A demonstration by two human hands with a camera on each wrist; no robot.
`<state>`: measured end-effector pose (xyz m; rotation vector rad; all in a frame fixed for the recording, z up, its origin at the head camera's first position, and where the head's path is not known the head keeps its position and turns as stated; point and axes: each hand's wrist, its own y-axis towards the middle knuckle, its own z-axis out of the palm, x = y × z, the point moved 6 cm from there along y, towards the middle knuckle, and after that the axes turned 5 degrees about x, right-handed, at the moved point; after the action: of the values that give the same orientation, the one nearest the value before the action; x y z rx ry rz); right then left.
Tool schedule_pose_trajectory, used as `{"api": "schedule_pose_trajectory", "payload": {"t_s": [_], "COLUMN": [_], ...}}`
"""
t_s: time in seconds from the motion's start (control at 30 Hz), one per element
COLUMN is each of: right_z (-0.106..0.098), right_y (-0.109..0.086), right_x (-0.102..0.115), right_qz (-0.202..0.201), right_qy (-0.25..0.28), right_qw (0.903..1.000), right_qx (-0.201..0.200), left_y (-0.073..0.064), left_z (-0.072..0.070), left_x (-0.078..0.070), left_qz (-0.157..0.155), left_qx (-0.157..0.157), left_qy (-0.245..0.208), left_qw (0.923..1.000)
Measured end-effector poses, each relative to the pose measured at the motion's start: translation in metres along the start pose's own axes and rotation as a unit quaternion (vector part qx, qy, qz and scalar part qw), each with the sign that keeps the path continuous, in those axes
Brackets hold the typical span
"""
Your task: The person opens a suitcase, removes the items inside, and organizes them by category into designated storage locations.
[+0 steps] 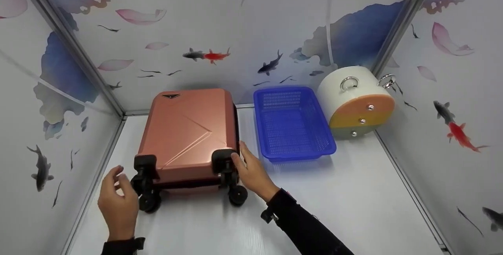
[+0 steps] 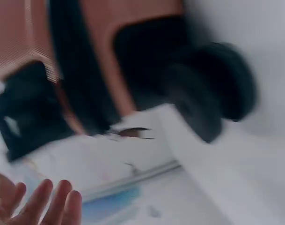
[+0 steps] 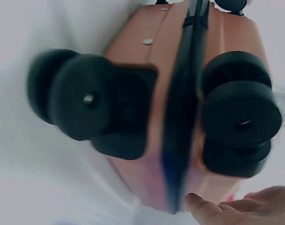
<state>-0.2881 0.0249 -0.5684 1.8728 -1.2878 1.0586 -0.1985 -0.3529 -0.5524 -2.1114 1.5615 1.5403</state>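
Your left hand (image 1: 118,206) is hovering just beside the suitcase (image 1: 186,129), fingers (image 2: 62,199) loose and released; your right hand (image 1: 254,173) is resting against its opposite side, grasping nothing.

walls (image 1: 243,23): white, petal prints (image 1: 139,17) | corner strips (image 1: 70,43): grey | floor (image 1: 353,192): white

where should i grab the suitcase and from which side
Take the suitcase by its two long sides near the closer end, probably from left and right at once. It lies flat, its broad top showing no handle, and the black wheels jut toward the person, likely to swivel if gripped. The gap beside the blue basket should leave room on the right.
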Motion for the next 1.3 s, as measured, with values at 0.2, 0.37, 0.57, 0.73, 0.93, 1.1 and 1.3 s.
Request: {"api": "schedule_pose_trajectory", "payload": {"t_s": [0.2, 0.37, 0.57, 0.73, 0.93, 1.1, 1.3], "right_z": [0.012, 0.022, 0.031, 0.029, 0.022, 0.018, 0.019], "right_y": [-0.006, -0.009, -0.012, -0.017, -0.021, -0.023, -0.019], "right_x": [-0.034, -0.047, -0.055, -0.057, -0.056, -0.061, -0.065], "right_qz": [0.059, 0.059, 0.061, 0.051, 0.053, 0.06, 0.049], "right_qy": [0.082, 0.124, 0.174, 0.133, 0.12, 0.135, 0.129], "right_qw": [0.9949, 0.9904, 0.9815, 0.9895, 0.9912, 0.9883, 0.9892], "right_qx": [0.001, 0.017, 0.05, 0.024, -0.014, -0.037, -0.051], "left_y": [-0.011, -0.015, -0.011, -0.014, -0.015, -0.014, -0.011], "left_z": [0.035, 0.052, 0.058, 0.069, 0.079, 0.092, 0.106], "left_x": [-0.049, -0.05, -0.053, -0.057, -0.064, -0.07, -0.074], "left_qz": [0.148, 0.146, 0.174, 0.203, 0.219, 0.233, 0.228], "left_qx": [0.109, 0.168, 0.149, 0.135, 0.125, 0.12, 0.116], "left_qy": [0.089, 0.204, 0.229, 0.233, 0.224, 0.217, 0.209], "left_qw": [0.9789, 0.9533, 0.946, 0.9414, 0.9413, 0.9405, 0.9438]}}
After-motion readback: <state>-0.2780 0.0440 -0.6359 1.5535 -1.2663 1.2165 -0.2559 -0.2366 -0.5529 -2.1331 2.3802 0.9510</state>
